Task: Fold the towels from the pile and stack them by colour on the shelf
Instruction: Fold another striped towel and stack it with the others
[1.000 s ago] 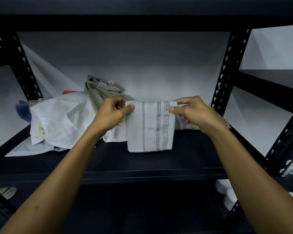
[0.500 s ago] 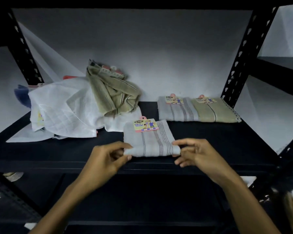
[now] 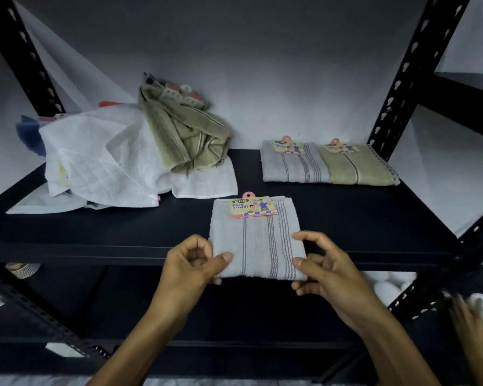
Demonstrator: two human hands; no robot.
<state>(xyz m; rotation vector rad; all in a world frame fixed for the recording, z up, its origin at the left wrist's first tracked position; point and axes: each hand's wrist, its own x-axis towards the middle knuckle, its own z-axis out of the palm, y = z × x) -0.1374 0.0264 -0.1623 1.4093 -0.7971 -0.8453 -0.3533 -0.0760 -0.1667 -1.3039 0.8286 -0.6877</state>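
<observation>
We finish folding a grey towel (image 3: 255,238) at the shelf (image 3: 346,218) edge.
Left hand (image 3: 191,270) and right hand (image 3: 322,270) pinch its near corners; next, we judge, it joins the folded grey one (image 3: 293,162) behind.

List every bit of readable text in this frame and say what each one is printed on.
"ENE" and "Face Towel": card tag on the grey folded towel that the left hand and right hand pinch.
"ENE", "Face Towel", just legible: tag on the grey towel at the back.
Tag on the olive folded towel: too blurred to read.
</observation>
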